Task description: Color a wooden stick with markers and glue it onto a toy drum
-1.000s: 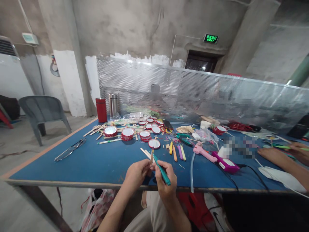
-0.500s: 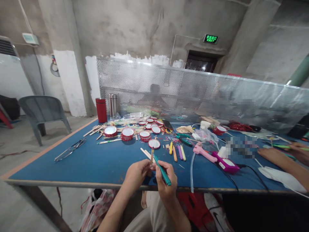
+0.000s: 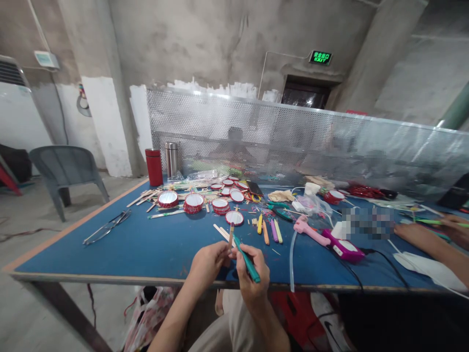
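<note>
Pinched upright in my left hand (image 3: 209, 262) is a wooden craft stick (image 3: 231, 235) with a dark purple upper end. My right hand (image 3: 254, 269) is closed round a teal marker-like pen (image 3: 249, 264), tilted so that its upper end lies against or close to the stick. Both hands are above the front edge of the table. Just beyond them lie pale craft sticks (image 3: 221, 231) and a small round drum-like piece (image 3: 234, 218) with a white top and red rim. Right of that lie a yellow crayon-like stick (image 3: 260, 224), an orange one (image 3: 266, 233) and a purple one (image 3: 273, 231).
A pink glue gun (image 3: 310, 231) and a purple box (image 3: 342, 247) with cables lie to the right. More red-rimmed rounds (image 3: 193, 203) and loose sticks fill the back. Metal tongs (image 3: 106, 228) lie left, a red flask (image 3: 154, 167) behind. A co-worker's arm (image 3: 432, 247) reaches in at right.
My hands, the stick and the teal pen keep almost the same position. The view shifts very slightly, and the co-worker's arm at the right moves a little.
</note>
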`<state>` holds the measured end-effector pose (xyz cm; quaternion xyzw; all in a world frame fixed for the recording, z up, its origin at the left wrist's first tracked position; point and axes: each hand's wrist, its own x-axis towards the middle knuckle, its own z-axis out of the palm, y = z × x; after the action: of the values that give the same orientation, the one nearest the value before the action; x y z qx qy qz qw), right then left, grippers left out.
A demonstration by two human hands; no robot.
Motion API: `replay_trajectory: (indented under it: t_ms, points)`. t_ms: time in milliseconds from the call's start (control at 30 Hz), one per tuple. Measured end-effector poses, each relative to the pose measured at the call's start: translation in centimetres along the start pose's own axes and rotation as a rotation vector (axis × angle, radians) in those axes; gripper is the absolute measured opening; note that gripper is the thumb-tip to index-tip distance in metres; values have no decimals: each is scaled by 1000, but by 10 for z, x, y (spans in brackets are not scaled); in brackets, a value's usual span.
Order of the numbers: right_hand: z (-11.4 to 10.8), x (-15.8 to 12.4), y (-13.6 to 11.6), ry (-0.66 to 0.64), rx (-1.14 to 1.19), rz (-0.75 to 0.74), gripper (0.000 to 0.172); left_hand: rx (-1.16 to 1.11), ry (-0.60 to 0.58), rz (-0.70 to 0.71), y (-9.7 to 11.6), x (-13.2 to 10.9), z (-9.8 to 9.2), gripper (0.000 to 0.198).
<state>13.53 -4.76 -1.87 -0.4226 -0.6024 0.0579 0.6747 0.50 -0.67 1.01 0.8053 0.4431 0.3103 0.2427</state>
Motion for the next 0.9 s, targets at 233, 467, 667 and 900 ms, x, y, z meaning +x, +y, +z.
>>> replay_trajectory:
  t_ms: [233,467,667,900]
  points:
    - [0,-1,2,-29,-10,28,15,22,13,9,-2,0,2,27]
    - [2,-2,5,22,7,31,15,2,-9,12,-1,0,1,27]
    - [1,2,0,-24,-16,7,14,10,-5,2,-1,-1,1,28]
    - [2,1,2,27,-28,6,16,10,6,13,-3,0,2,27]
